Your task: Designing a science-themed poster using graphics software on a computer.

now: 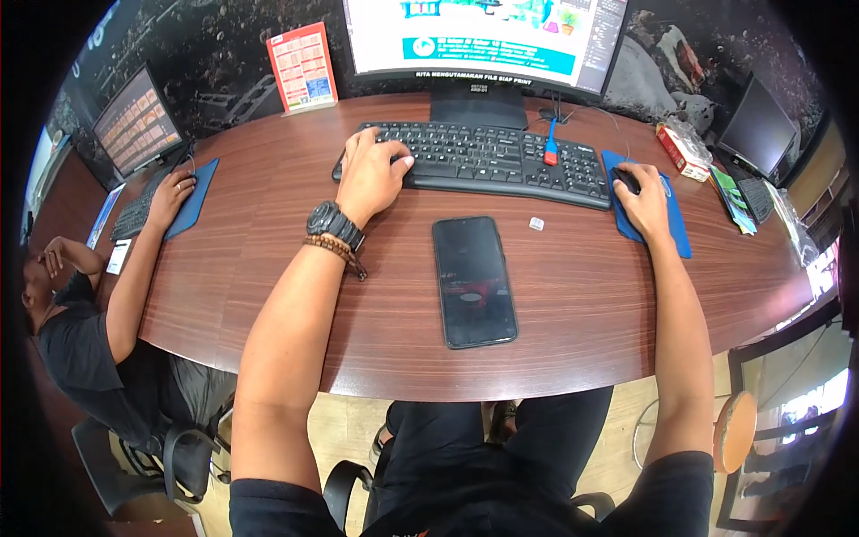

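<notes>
My left hand point(369, 177) rests on the left end of a black keyboard point(483, 159), fingers over the keys and thumb apart. A dark watch and a beaded bracelet circle that wrist. My right hand point(648, 208) is curved over a black computer mouse point(627, 183) on a blue mouse pad point(677, 231). Between my forearms a black smartphone point(475, 282) lies flat, its screen dark. Near it sits a tiny white square piece point(536, 224). A red-and-blue stick-like piece point(550, 151) lies across the keyboard's right part. Behind stands a lit monitor point(483, 78).
A red-framed desk calendar point(304, 70) stands at the back left. At the right are a red-and-white box point(683, 152), green packets point(735, 202) and a second screen point(759, 125). Another person point(85, 358) sits at the left, a hand point(173, 195) by another mouse pad.
</notes>
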`<action>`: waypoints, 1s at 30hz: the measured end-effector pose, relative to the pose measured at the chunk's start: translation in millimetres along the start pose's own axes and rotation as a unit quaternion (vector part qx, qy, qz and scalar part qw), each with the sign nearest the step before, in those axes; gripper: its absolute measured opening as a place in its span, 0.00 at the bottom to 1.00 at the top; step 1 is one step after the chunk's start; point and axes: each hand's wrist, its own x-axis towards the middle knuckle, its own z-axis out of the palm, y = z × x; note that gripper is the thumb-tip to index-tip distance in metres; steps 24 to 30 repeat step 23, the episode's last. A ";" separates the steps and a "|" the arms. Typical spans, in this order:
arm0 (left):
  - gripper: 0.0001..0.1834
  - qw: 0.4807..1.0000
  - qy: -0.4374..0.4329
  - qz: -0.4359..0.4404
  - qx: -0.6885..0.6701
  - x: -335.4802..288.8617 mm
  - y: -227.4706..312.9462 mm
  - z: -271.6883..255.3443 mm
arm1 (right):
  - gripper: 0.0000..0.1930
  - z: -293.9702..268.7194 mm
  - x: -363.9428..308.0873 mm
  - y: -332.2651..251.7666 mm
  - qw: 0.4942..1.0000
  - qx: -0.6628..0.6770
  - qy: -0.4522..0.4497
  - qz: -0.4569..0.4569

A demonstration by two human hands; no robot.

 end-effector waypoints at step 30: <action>0.44 0.993 -0.075 -0.079 0.037 26.7 -76.7 28.1 | 0.21 3.2 0.5 2.1 0.997 0.066 0.022 0.046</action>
